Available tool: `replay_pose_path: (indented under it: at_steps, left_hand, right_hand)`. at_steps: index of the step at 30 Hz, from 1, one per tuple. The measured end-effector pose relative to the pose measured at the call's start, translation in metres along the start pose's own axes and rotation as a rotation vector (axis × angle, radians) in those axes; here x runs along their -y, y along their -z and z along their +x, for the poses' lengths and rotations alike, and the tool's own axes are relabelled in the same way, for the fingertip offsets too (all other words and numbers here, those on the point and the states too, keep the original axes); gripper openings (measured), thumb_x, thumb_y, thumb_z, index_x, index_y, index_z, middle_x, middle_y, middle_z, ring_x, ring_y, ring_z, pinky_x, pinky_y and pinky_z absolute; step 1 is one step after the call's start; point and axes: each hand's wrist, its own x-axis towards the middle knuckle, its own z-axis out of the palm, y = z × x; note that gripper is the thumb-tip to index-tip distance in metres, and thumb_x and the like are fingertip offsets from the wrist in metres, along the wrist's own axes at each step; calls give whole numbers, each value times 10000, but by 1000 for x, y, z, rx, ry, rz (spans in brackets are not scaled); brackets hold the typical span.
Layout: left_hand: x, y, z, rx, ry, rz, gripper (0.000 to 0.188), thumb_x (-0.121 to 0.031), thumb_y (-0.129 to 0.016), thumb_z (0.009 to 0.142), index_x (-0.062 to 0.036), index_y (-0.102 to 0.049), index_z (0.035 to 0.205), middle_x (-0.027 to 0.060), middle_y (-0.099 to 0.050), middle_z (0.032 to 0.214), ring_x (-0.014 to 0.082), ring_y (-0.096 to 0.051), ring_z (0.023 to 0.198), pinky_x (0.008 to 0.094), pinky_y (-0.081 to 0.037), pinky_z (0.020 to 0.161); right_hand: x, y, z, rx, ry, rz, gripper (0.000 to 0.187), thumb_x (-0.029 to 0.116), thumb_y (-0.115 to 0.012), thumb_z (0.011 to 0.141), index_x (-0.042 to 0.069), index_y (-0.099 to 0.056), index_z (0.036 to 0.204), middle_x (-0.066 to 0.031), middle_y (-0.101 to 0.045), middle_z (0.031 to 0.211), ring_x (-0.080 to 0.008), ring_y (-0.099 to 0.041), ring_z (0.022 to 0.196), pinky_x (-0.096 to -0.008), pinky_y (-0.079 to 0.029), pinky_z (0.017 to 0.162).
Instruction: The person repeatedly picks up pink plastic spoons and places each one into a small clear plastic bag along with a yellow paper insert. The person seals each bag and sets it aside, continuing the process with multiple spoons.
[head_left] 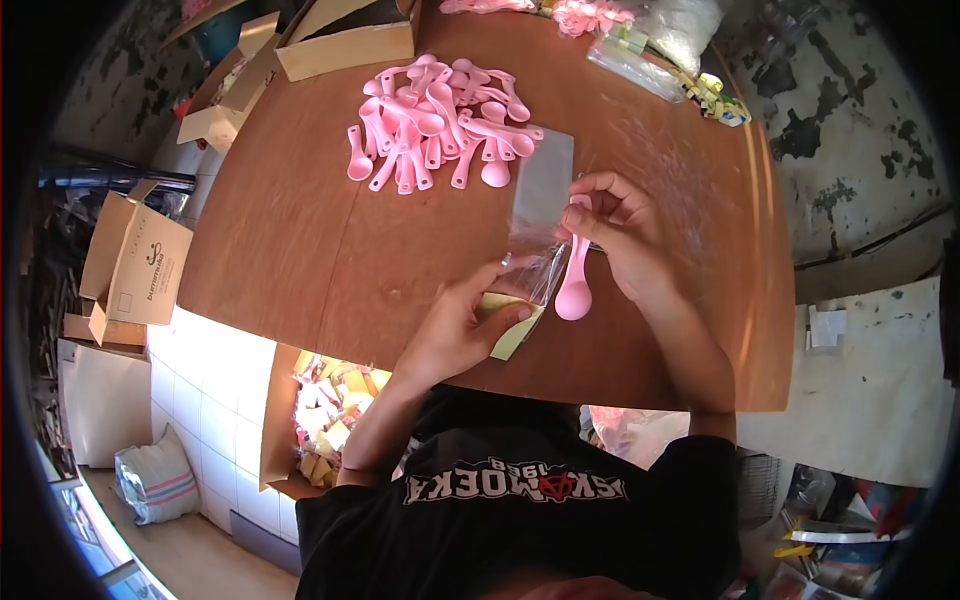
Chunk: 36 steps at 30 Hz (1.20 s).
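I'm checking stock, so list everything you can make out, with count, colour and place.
Table: one, brown, centre.
Loose spoons: many, pink, heaped on the table's far half.
Held spoon: one, pink, in the right hand.
Bag: one, clear, in the left hand.
Card: one, yellow, left hand.
Flat plastic: count unclear, clear, beside the heap.
Plastic packs: several, clear, table's far right.
Bundles: several, pink, far table edge.
Boxes: at least four, brown, leftward.
Scraps: many, mostly yellow, in the near box.
Sack: one, white, left floor.
Shirt: one, black, worn.
Hands: two, bare, above table.
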Motion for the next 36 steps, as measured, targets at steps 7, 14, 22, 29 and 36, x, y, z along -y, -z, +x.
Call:
replay_pose_path:
  at_steps: [7,14,22,29,36]
  left_hand:
    - [-10,-9,5,-29,16,46,560,11,-684,888,-17,-456,1398,79,-711,1007,97,-632,996,253,-495,873]
    - [-17,-16,13,38,-26,126,572,2,-718,856,-6,-470,1372,88,-731,1008,109,-646,983,277,-489,881]
    - [-11,-21,22,46,-82,99,584,9,-714,859,15,-443,1377,106,-714,1073,140,-649,1021,275,-494,889]
    - [-5,-20,23,-20,-125,43,624,31,-717,853,8,-417,1400,137,-651,1195,160,-641,1064,308,-507,939]
    - [-25,-21,9,-116,-229,200,602,30,-702,855,-1,-435,1394,110,-698,1037,117,-662,971,251,-546,800]
  right_hand:
    - [30,9,-11,-261,393,-14,224,-18,-716,863,28,-594,1045,-20,-629,905,-78,-610,827,-232,-523,724]
    - [28,13,-11,-262,524,-138,255,-20,-737,847,5,-561,1029,-58,-652,885,-88,-629,801,-241,-541,729]
    - [17,4,-12,-226,478,-233,322,6,-779,813,21,-528,1014,-45,-666,847,-67,-636,795,-221,-533,693]
    - [14,-1,-15,-71,607,-632,104,26,-768,795,8,-679,846,-81,-678,922,-178,-652,839,-287,-510,725]
    - [24,-13,-27,-13,668,-924,143,105,-785,742,51,-683,827,-69,-618,993,-260,-584,953,-366,-484,804]
